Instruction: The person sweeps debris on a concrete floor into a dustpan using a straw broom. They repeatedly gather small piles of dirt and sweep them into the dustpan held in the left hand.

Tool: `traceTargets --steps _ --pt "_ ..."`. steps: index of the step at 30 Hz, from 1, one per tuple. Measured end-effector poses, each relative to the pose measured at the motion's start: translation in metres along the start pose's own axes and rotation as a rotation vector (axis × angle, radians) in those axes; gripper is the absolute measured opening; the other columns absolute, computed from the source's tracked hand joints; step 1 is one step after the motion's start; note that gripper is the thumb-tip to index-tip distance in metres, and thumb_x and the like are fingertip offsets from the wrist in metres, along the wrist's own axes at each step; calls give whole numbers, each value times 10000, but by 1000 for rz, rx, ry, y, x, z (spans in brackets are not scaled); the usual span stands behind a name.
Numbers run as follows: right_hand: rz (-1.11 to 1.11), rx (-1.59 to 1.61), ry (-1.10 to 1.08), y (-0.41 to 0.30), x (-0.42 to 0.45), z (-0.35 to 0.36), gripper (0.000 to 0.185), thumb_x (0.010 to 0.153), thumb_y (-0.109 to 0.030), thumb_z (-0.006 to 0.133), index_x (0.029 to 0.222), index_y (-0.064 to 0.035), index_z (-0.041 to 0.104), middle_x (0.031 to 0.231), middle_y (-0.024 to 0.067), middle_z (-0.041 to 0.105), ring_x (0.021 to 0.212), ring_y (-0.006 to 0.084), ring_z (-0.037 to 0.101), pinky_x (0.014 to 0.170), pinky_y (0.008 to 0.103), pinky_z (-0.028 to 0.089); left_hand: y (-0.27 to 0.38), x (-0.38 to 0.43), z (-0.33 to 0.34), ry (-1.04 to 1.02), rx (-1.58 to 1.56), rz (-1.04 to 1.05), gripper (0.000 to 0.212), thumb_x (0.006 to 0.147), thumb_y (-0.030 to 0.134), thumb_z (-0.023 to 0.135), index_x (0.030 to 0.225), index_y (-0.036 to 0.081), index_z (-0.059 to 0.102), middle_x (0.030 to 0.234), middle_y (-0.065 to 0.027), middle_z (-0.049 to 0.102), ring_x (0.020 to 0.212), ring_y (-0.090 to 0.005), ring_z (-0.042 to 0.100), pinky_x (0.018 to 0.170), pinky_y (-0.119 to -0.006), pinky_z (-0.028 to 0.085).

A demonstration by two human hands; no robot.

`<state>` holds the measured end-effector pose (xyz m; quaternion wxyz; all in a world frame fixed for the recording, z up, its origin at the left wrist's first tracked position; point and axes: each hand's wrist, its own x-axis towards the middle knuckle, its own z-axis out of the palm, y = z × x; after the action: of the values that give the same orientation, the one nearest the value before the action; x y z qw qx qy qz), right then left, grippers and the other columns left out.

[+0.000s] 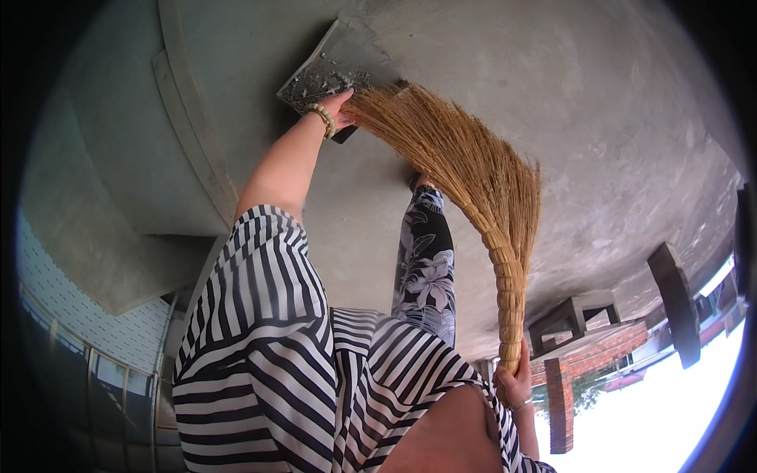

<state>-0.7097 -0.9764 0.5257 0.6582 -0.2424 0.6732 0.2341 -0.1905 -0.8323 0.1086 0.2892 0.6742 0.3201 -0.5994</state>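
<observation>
A straw broom [473, 159] arcs across the middle of the view, its bristles spread wide. My right hand [516, 381], with a band at its wrist, grips the bound handle end at the lower right. At the upper centre my left hand [340, 109], wearing a beaded bracelet [322, 118], has the bristle tips between thumb and fingers; its fingers are partly hidden. That hand is over the near edge of a dark dustpan [349, 50], which holds grey dust and small debris [325, 80]. A short dark part of the pan, perhaps its handle, shows below the hand.
Around the dustpan lies a grey concrete floor [591, 106]. A raised ledge [192, 136] runs along the left. At the right are concrete blocks [573, 322], a brick pillar [559, 402] and a slab [674, 301]. My leg in floral trousers [427, 266] stands below the bristles.
</observation>
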Motion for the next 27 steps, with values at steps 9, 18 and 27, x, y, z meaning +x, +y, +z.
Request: traceTargets --steps 9,18,27 --pt "-60 -95 -8 -6 -9 3 757 672 -51 557 1322 -110 172 873 84 500 568 125 505 487 245 449 54 25 -6 298 189 293 306 774 218 608 1055 135 517 988 -26 559 916 -151 518 671 -354 449" --pt "3 56 -2 -7 -12 3 781 639 6 535 1318 -117 170 887 77 478 579 130 482 497 246 446 44 40 -40 474 331 553 169 800 185 523 806 39 608 673 -76 622 591 -158 594 569 -270 469" --pt "-108 220 155 -47 26 12 736 651 -50 466 1313 -121 152 662 83 464 452 157 468 369 264 421 -70 106 -125 576 1803 40 229 703 319 561 726 95 603 669 -24 591 603 -160 564 528 -282 457"
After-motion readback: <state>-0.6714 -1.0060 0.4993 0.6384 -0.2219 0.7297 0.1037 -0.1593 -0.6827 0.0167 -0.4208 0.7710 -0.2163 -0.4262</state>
